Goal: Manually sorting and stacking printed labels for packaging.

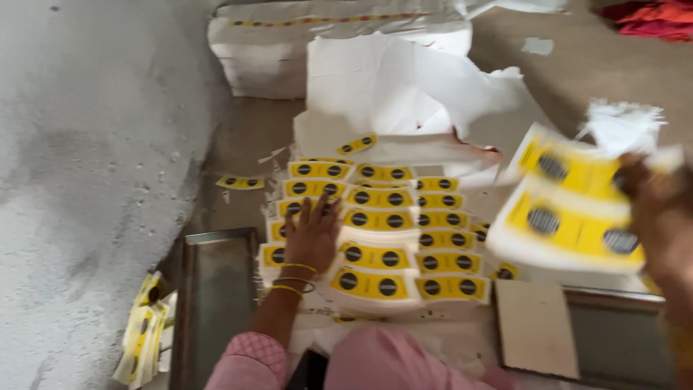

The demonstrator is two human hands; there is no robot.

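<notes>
Sorting yellow paper labels into rows, well under way.

Left hand (312, 235) pressed flat, fingers spread, on the left column of small stacks of yellow rectangular paper labels with two dark round marks (379, 242), already laid out in three overlapping columns on the white paper sheet (404, 87). Right hand (653, 209), blurred, gripping a thick bundle of the same yellow labels (570, 209) raised at the right, clear of the rows. Judged partly done: many stacks placed, the held bundle unplaced, plus loose labels (240, 183) and a fallen pile (142, 339) beside the grey metal tray (216, 289).
</notes>
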